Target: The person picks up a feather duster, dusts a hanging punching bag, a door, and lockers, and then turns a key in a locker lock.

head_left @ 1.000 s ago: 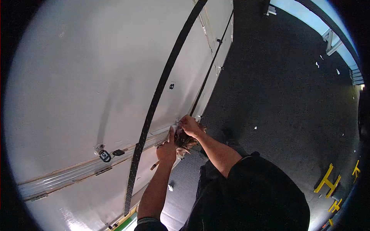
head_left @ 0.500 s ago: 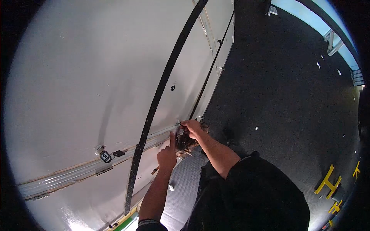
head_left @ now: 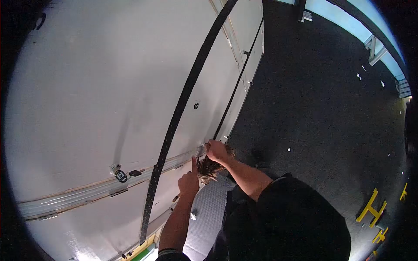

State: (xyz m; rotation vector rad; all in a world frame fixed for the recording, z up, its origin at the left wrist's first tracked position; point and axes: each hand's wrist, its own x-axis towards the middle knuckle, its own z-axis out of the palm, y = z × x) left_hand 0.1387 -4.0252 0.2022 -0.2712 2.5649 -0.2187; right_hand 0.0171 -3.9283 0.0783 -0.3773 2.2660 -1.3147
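Note:
My left hand (head_left: 188,182) is closed around what looks like the handle of a feather duster, its index finger stretched up against the white panel. The duster's brown and pale feathers (head_left: 210,168) spread just below my right hand, and a short brown handle end (head_left: 176,198) sticks out beside my left wrist. My right hand (head_left: 216,151) is closed at the panel's ledge, above the feathers. Its fingers hide whatever they grip there.
The white panel (head_left: 100,108) carries a black strip (head_left: 180,98), a number tag (head_left: 196,105) and a ledge with a padlock-like tag (head_left: 120,175). Dark flooring (head_left: 300,95) lies to the right, with white scraps and yellow tape marks (head_left: 370,209).
Both hands have shifted slightly lower in view. My right hand's fingers have curled in more tightly. The panel's markings have also shifted a little with the camera.

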